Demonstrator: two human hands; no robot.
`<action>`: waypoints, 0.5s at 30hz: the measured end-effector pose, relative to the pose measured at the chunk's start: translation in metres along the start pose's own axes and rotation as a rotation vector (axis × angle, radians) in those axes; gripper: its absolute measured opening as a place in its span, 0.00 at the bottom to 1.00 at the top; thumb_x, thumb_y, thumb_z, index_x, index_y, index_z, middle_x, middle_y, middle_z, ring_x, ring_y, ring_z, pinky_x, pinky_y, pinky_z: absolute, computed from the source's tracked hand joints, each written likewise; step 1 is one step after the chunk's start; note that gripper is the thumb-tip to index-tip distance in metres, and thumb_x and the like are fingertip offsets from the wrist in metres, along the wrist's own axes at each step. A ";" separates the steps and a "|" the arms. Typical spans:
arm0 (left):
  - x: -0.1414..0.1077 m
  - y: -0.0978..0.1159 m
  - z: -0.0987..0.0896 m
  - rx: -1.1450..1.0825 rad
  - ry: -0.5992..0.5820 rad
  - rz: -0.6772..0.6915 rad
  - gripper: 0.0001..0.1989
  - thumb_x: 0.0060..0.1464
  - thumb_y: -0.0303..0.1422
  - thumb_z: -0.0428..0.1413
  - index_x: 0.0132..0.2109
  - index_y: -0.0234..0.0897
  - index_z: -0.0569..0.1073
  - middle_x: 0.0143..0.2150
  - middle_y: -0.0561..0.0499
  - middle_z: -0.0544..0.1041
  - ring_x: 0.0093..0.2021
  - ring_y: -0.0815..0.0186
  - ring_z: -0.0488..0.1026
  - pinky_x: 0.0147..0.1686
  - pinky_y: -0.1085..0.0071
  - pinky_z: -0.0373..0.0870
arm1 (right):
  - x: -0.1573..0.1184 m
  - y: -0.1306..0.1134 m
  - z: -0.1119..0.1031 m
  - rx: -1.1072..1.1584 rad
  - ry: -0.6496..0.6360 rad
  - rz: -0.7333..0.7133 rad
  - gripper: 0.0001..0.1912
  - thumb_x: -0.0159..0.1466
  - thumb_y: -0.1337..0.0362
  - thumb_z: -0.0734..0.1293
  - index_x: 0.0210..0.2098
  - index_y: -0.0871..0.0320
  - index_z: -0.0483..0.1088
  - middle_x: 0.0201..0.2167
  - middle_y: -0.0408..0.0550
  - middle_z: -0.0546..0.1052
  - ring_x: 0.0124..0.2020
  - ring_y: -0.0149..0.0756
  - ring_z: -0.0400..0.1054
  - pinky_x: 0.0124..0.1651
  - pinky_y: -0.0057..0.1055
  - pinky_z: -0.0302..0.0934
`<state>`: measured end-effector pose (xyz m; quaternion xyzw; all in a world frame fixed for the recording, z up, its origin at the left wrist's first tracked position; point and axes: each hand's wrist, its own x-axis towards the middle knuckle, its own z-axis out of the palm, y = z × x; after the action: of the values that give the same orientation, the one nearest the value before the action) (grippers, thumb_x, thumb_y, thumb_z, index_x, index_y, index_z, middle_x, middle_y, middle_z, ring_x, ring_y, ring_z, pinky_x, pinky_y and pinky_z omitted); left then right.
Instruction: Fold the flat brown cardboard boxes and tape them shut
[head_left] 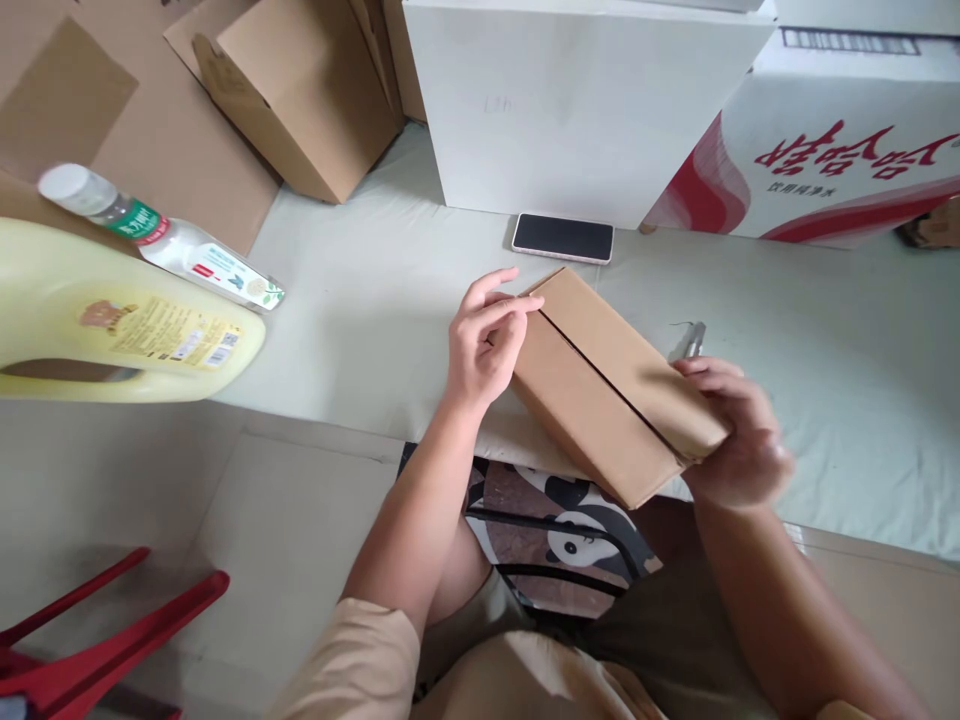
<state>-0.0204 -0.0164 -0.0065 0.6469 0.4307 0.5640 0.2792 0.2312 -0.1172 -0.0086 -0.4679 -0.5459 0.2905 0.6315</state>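
Note:
A small brown cardboard box (600, 380) is tilted above the front edge of the covered table, its top flaps meeting along a dark, narrow seam. At its left end, my left hand (487, 335) has its fingers bent, with one fingertip resting on the box near the start of the seam. My right hand (739, 430) grips the opposite end, fingers over the far side; part of the palm is slightly blurred. Just beyond those right fingers lies a small metallic tool (695, 340), its lower part hidden behind the hand.
A phone (562, 239) lies before a large white box (585, 100). Right of it stands a red-and-white carton (825, 170). On the left are a clear bottle (180, 245), a yellow jug (150, 320) and an open cardboard box (315, 90). A red stool (127, 640) is on the floor.

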 end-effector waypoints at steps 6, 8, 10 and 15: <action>0.005 -0.007 -0.013 0.021 0.067 -0.030 0.29 0.66 0.61 0.52 0.42 0.45 0.87 0.58 0.44 0.82 0.57 0.53 0.80 0.58 0.52 0.78 | 0.008 0.004 -0.005 0.020 0.141 0.121 0.19 0.64 0.43 0.66 0.46 0.44 0.79 0.46 0.49 0.79 0.49 0.48 0.75 0.55 0.48 0.70; 0.007 -0.012 -0.020 0.009 0.127 -0.082 0.27 0.65 0.60 0.54 0.44 0.45 0.86 0.59 0.45 0.81 0.61 0.52 0.78 0.60 0.53 0.77 | 0.008 0.011 -0.011 -0.085 0.129 0.237 0.18 0.66 0.46 0.65 0.48 0.46 0.77 0.46 0.49 0.80 0.48 0.45 0.76 0.51 0.45 0.71; 0.008 -0.019 -0.026 -0.008 0.190 -0.127 0.26 0.65 0.59 0.55 0.44 0.44 0.86 0.60 0.46 0.81 0.63 0.52 0.78 0.62 0.54 0.76 | 0.005 0.019 -0.016 -0.131 0.018 0.396 0.22 0.69 0.44 0.62 0.53 0.49 0.75 0.43 0.49 0.82 0.43 0.43 0.78 0.44 0.41 0.71; 0.009 -0.032 -0.027 -0.098 0.234 -0.226 0.23 0.65 0.55 0.56 0.47 0.42 0.82 0.58 0.47 0.83 0.64 0.55 0.76 0.66 0.56 0.72 | -0.005 0.026 -0.011 0.031 -0.229 0.426 0.31 0.70 0.35 0.59 0.58 0.49 0.75 0.46 0.51 0.84 0.45 0.47 0.81 0.45 0.44 0.76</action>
<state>-0.0542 0.0031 -0.0236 0.5101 0.5021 0.6207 0.3199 0.2445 -0.1144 -0.0338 -0.5267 -0.4983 0.4768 0.4970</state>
